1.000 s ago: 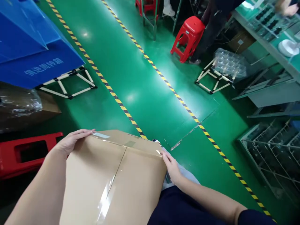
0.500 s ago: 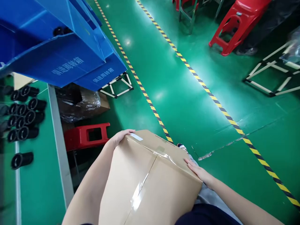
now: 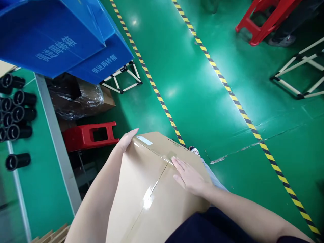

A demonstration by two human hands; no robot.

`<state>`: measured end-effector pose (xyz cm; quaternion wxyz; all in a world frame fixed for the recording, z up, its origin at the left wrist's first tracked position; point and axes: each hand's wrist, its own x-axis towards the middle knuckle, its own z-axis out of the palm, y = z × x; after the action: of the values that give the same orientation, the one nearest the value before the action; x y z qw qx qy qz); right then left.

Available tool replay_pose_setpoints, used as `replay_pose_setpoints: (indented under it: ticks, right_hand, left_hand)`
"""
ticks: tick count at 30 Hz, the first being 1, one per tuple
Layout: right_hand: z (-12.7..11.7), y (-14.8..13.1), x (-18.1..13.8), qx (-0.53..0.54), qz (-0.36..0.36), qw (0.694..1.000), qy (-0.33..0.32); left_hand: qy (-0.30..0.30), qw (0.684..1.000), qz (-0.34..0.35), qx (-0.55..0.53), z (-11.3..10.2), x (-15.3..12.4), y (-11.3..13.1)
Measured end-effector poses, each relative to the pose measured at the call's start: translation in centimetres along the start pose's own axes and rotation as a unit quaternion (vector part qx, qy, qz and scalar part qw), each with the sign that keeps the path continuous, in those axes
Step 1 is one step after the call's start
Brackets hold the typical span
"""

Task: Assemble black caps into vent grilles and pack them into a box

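A brown cardboard box [image 3: 141,199], taped shut along its middle seam, rests on my lap. My left hand [image 3: 126,140] lies against the box's far left corner with its fingers stretched along the edge. My right hand [image 3: 188,177] lies flat and open on the top of the box near its far right edge, fingers spread over the tape. A small white label [image 3: 144,140] sits near the left corner.
Blue folded crates [image 3: 63,40] stand on a white pipe frame [image 3: 121,81] at the upper left. A red stool [image 3: 88,135] lies beside a green bench [image 3: 43,182] with several black cylinders [image 3: 17,114]. Yellow-black floor lines [image 3: 227,91] cross the green floor. Another red stool [image 3: 265,17] stands far right.
My right hand moved from the box's right edge onto its top face. The view shifted slightly; the box and my left hand stay put.
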<state>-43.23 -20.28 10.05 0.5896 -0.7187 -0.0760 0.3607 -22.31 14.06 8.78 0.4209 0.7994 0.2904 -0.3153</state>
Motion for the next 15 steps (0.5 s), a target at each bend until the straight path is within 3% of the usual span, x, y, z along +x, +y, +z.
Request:
replay_pose_setpoints:
  ticks: [3,5,8,10,14,15]
  right_hand:
    - [0.0,-0.8,2.8,0.028,0.098,0.993,-0.057]
    - [0.0,-1.7,6.5,0.038,0.136,0.989,-0.053]
    - [1.5,-4.5,13.1,0.021,0.028,0.999,-0.012]
    - [2.8,-6.1,16.5,0.021,-0.041,0.998,-0.031]
    - [3.8,-6.4,20.4,0.057,0.011,0.995,-0.080]
    - [3.5,-6.0,21.2,0.052,0.038,0.994,-0.082]
  left_hand:
    - [-0.050,0.998,-0.029,-0.024,0.1,0.5,-0.6]
    - [-0.092,0.994,-0.045,-0.047,0.1,0.7,-0.9]
    - [-0.080,0.995,-0.015,-0.062,0.0,0.8,-1.1]
    - [-0.081,0.994,-0.011,-0.077,-0.1,0.8,-1.2]
    - [-0.186,0.969,-0.112,-0.118,-0.2,0.6,-0.9]
    - [-0.178,0.972,-0.109,-0.113,-0.1,0.6,-0.7]
